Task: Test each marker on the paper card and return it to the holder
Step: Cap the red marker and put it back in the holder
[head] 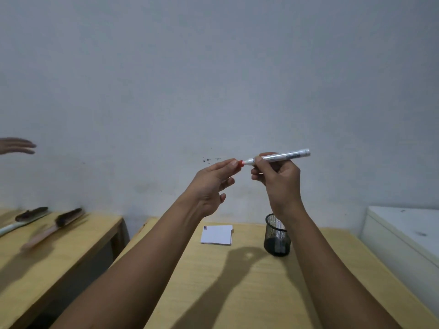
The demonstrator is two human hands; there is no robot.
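Note:
My right hand (pixel 278 176) grips a white marker (pixel 285 156) held roughly level in the air above the table. Its red end (pixel 241 163) points left. My left hand (pixel 213 184) pinches that red end between thumb and forefinger; I cannot tell whether it is the cap or the tip. A small stack of white paper cards (pixel 217 234) with short coloured strokes in its top-left corner lies on the wooden table (pixel 237 293) below. The black mesh holder (pixel 276 236) stands to the right of the cards, with at least one marker inside.
A second wooden table (pixel 47 257) stands at the left with two brushes (pixel 54 224) on it. Another person's hand (pixel 16 145) shows at the far left edge. A white cabinet (pixel 403 233) borders the table on the right. The grey wall is close behind.

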